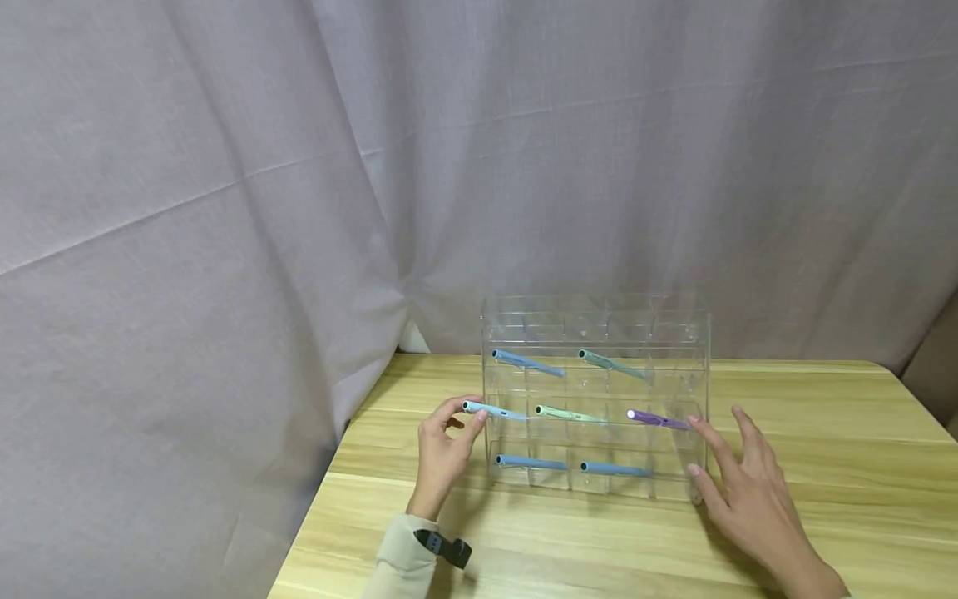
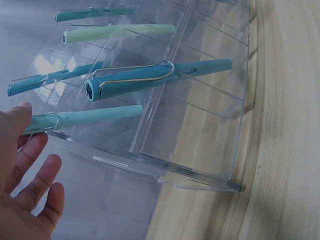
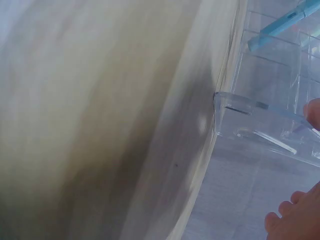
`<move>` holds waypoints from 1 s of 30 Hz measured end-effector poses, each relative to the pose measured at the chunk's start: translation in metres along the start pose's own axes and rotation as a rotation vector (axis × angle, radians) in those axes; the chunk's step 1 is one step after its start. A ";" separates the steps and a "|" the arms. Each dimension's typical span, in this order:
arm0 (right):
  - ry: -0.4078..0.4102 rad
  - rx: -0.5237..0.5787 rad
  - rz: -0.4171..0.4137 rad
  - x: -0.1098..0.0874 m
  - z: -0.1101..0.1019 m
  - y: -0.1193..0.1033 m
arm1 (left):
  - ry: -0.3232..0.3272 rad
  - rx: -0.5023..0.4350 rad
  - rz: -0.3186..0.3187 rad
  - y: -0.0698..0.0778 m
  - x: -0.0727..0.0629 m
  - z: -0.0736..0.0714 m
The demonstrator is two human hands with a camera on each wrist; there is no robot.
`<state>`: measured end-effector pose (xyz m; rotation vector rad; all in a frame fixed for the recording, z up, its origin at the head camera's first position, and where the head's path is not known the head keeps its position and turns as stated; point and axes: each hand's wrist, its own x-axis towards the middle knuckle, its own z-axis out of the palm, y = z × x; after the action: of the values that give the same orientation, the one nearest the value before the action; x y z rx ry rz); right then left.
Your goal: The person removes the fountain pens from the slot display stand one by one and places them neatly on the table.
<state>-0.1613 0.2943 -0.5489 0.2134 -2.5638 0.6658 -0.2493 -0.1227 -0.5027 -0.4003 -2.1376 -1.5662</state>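
A clear acrylic pen rack (image 1: 595, 327) stands on the wooden table with several capped pens lying across its tiers. At its left side my left hand (image 1: 443, 449) pinches the cap end of a light blue pen (image 1: 494, 411) between thumb and index finger. The left wrist view shows that pen (image 2: 85, 117) lying over the rack, the other fingers loosely bent. My right hand (image 1: 756, 491) is spread at the rack's right side, its index fingertip by the tail of a purple pen (image 1: 657, 419). Whether that fingertip touches the pen or only the rack, I cannot tell.
A pale green pen (image 1: 570, 414) lies between the light blue and purple ones. Upper tier: a blue pen (image 1: 527, 363) and a grey-green pen (image 1: 612, 364). Lower tier: two blue pens, left (image 1: 531, 462) and right (image 1: 616, 469). A grey curtain (image 1: 554, 183) hangs behind the table (image 1: 846, 466).
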 end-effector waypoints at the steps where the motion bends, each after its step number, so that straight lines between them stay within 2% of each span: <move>1: 0.000 -0.002 -0.001 0.000 0.000 0.000 | 0.004 -0.007 -0.001 0.000 0.000 0.000; 9: -0.003 -0.028 -0.019 0.001 0.001 -0.002 | 0.069 -0.115 -0.018 0.009 0.004 -0.011; 16: -0.007 -0.022 -0.024 -0.001 0.003 -0.002 | 0.223 -0.251 -0.002 0.022 0.009 -0.033; 19: -0.007 0.005 -0.025 -0.003 0.005 -0.001 | 0.266 -0.287 -0.008 0.025 0.009 -0.043; 25: 0.000 0.040 -0.021 -0.004 0.006 0.000 | 0.309 -0.265 -0.065 0.020 0.007 -0.056; 30: 0.013 0.044 -0.041 -0.001 0.009 -0.003 | 0.320 -0.256 -0.120 0.006 0.001 -0.063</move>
<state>-0.1629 0.2874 -0.5550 0.2747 -2.5276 0.7070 -0.2359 -0.1804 -0.4819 -0.0919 -1.7537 -1.8409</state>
